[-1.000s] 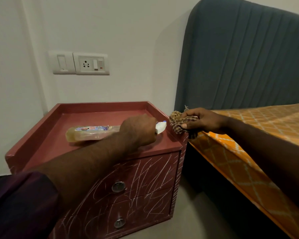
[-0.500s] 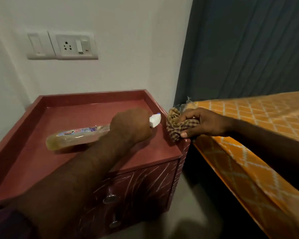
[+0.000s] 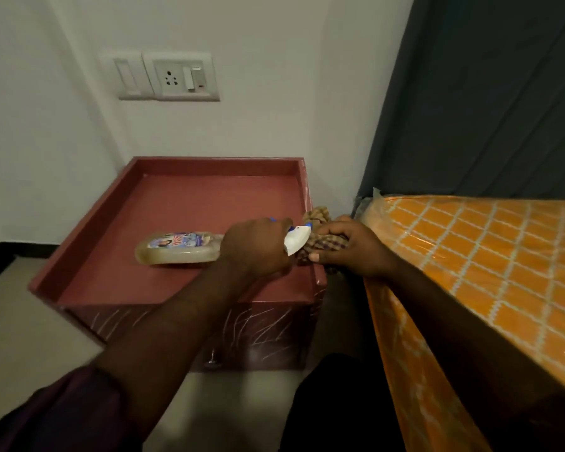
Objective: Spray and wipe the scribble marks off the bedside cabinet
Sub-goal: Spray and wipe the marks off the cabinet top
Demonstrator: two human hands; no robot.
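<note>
Though apart before, left hand (image 3: 255, 249) gripping spray bottle (image 3: 177, 254) now nears right hand (image 3: 353, 252) — clutching cloth (image 3: 328, 246).

- Spray bottle (image 3: 180, 254), lying on its side on the bedside cabinet (image 3: 190, 197): one label (image 3: 176, 240) faces up. It is printed in blue and white with a small picture. The lettering is too blurred to read and no brand name can be made out.
- Wall socket plate (image 3: 180, 76): a small red mark sits below the switch. No characters on it are legible.
- Result: no text, number or sign can be read in the head view.
</note>
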